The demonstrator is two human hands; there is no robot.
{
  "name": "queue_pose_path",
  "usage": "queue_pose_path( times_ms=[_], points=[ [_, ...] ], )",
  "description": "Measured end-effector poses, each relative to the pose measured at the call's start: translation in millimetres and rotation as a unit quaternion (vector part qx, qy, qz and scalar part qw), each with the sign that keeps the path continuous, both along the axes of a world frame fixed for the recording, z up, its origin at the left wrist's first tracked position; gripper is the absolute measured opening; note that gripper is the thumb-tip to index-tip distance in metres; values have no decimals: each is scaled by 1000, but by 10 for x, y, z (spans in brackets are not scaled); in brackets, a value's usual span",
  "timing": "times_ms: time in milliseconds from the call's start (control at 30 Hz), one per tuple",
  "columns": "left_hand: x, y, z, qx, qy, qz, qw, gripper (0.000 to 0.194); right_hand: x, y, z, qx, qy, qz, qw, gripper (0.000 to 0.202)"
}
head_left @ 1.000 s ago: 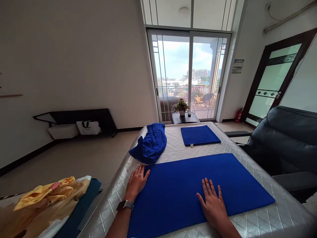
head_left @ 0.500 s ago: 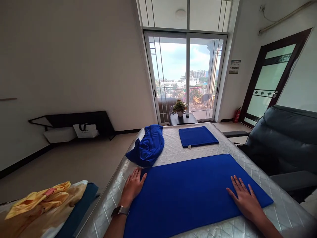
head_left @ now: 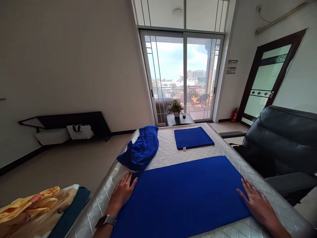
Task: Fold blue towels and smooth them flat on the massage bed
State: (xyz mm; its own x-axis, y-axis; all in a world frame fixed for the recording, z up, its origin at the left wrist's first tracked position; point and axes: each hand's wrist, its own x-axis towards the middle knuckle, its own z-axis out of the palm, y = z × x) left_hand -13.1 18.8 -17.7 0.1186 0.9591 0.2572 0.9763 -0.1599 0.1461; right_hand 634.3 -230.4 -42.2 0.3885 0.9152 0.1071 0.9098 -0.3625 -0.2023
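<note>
A smooth blue cloth (head_left: 183,195) lies flat across the near part of the mattress (head_left: 165,148). My left hand (head_left: 123,189), with a watch (head_left: 106,220) on its wrist, rests on the cloth's left edge, fingers stretched out. On the opposite side my right hand (head_left: 257,201) lies over the right edge, fingers extended and the thumb on the cloth. Just beyond my left hand is a crumpled blue cloth (head_left: 141,148). A folded blue cloth (head_left: 193,137) with a small white tag sits farther back.
A dark armchair (head_left: 289,142) stands close along the right side. Yellow and tan fabric (head_left: 37,211) is piled at lower left. Beyond the mattress, a small black table (head_left: 179,120) carries a potted plant (head_left: 176,107). A white bag (head_left: 80,131) rests by the left wall.
My right hand has slid outward to the right, onto the cloth's right edge. My left hand stays at the left edge. The view has shifted slightly to the right.
</note>
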Motion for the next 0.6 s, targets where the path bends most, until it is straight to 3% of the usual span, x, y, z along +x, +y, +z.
queue_pose_path(
  times_ms=[200,333,467,600],
  points=[
    [13,-10,64,-18,-7,2,1000,72,-17,0,62,-13,4,-1,1000,91],
    [56,-62,168,-49,-8,15,999,78,160,95,247,-81,61,-10,995,84],
    [108,-115,270,-55,-19,18,998,78,429,478,625,-162,109,12,981,71],
    [145,-140,344,-58,-21,15,998,79,570,1108,900,-164,70,-2,984,58]
  ],
)
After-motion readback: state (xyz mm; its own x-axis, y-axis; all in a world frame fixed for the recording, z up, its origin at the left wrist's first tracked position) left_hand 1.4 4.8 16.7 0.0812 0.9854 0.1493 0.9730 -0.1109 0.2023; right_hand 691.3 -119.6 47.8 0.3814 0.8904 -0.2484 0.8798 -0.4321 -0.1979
